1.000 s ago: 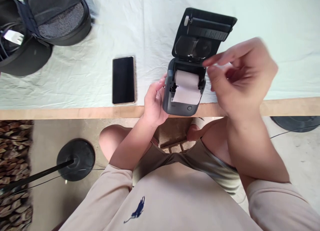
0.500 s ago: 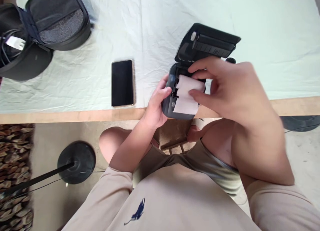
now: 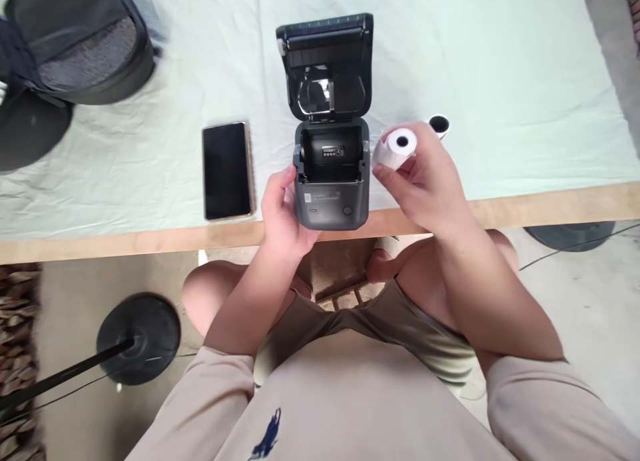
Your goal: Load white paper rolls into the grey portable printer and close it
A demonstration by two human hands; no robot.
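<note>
My left hand point(image 3: 285, 211) grips the lower left side of a dark grey portable label printer point(image 3: 333, 204) at the table's front edge. The printer's lid point(image 3: 327, 68) stands raised, and its paper bay point(image 3: 331, 151) shows bare black walls with a small printed label. Just right of the bay, my right hand point(image 3: 425, 178) pinches a white paper roll point(image 3: 397, 148) with a dark core hole, held clear of the printer. Behind that hand, a second roll point(image 3: 440, 124) with a wide dark core is partly hidden.
A phone point(image 3: 227, 171) lies left of the printer on the pale green cloth point(image 3: 490, 54). An unzipped black case point(image 3: 95, 48) sits at the back left. The wooden table edge point(image 3: 125, 243) runs along the front. Round black stand bases point(image 3: 139, 338) rest on the floor.
The paper roll has come out of the printer's bay in my right hand, moving right. The printer has turned to face me squarely, still in my left hand.
</note>
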